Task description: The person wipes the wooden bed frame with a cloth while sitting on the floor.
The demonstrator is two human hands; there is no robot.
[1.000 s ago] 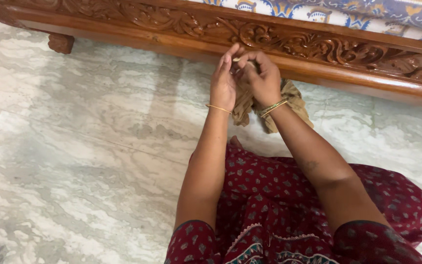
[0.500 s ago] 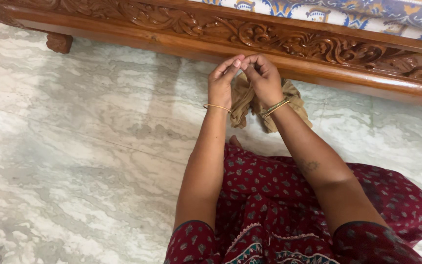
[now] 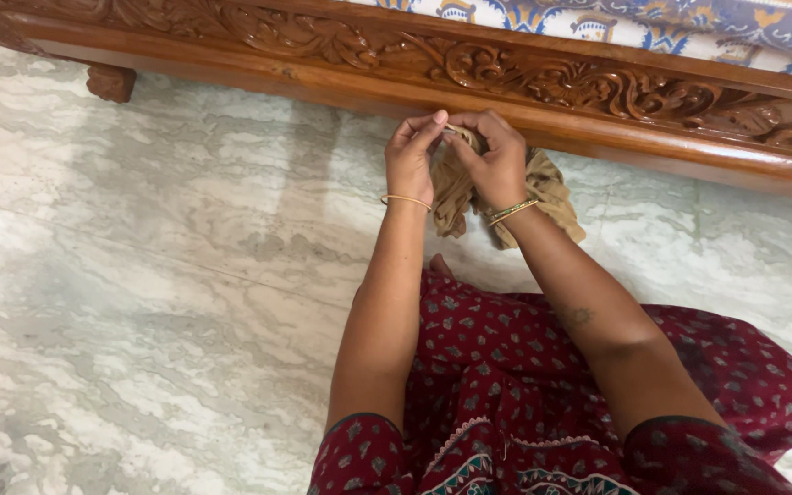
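A: What's the person wearing?
B: They're wearing a maroon dress [image 3: 543, 367] with a small pale printed motif all over, short sleeves ending above the elbow.
A: Any trim showing?
B: A patterned border with teal and cream is running along the bottom edge, and a thin pale scalloped line is curving across the fabric.
A: Jewellery?
B: The left hand [image 3: 412, 158] is wearing one thin gold bangle [image 3: 405, 199] at the wrist. The right hand [image 3: 497, 163] is wearing a stack of gold and green bangles [image 3: 511, 211].
A: Markings?
B: A small dark mark [image 3: 579, 316] is showing on the right forearm; too small to tell its shape.
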